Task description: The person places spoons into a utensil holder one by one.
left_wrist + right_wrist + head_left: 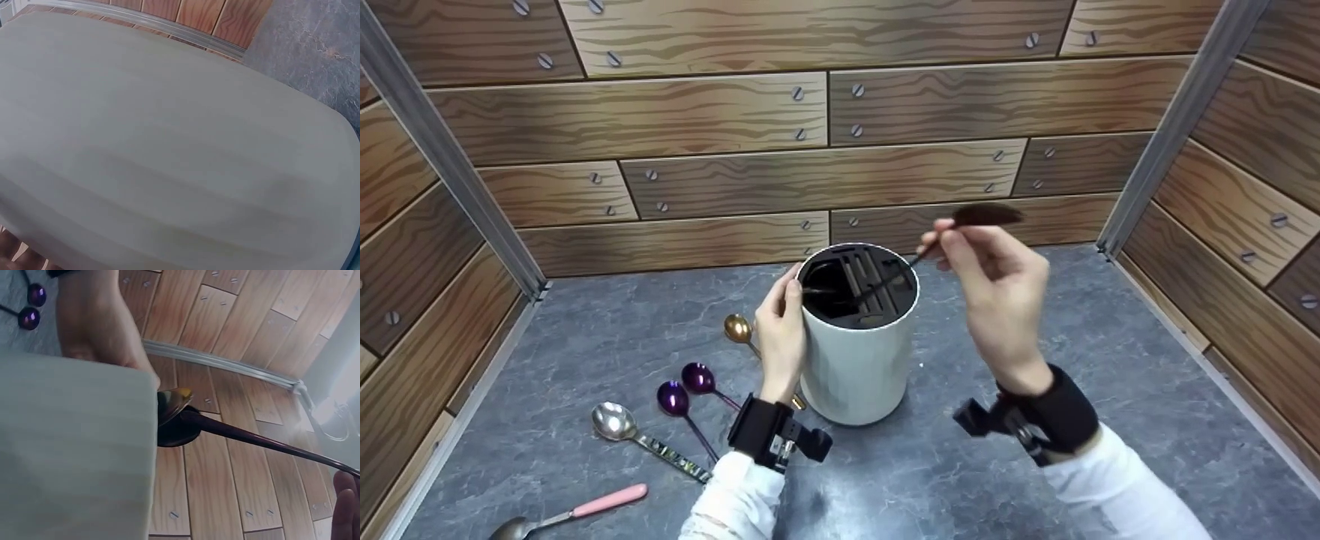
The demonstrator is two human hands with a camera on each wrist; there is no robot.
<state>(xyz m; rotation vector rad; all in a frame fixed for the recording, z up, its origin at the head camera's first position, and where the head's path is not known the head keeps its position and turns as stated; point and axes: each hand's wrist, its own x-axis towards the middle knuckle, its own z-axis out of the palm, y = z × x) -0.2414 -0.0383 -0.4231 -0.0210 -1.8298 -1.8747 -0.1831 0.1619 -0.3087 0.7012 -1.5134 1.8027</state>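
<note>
A pale cylindrical utensil holder (856, 375) stands upright, its black slotted insert (877, 281) in the top. My left hand (781, 337) holds its left side near the rim. With thumb and fingers my right hand (1005, 292) pinches a dark spoon close to its bowl (988, 214). The spoon's handle (253, 437) slants down to the holder's opening, bowl end uppermost. At the rim, the right wrist view shows a gold spoon bowl (173, 405) and a dark bowl (179, 434) beside the handle's tip. The holder's wall (169, 140) fills most of the left wrist view.
Left of the holder lie a gold spoon (738, 328), two purple spoons (699, 377), a silver spoon with a patterned handle (613, 421) and a pink-handled spoon (611, 500). Wood-patterned walls (720, 184) enclose the grey tabletop (960, 480) at the back and sides.
</note>
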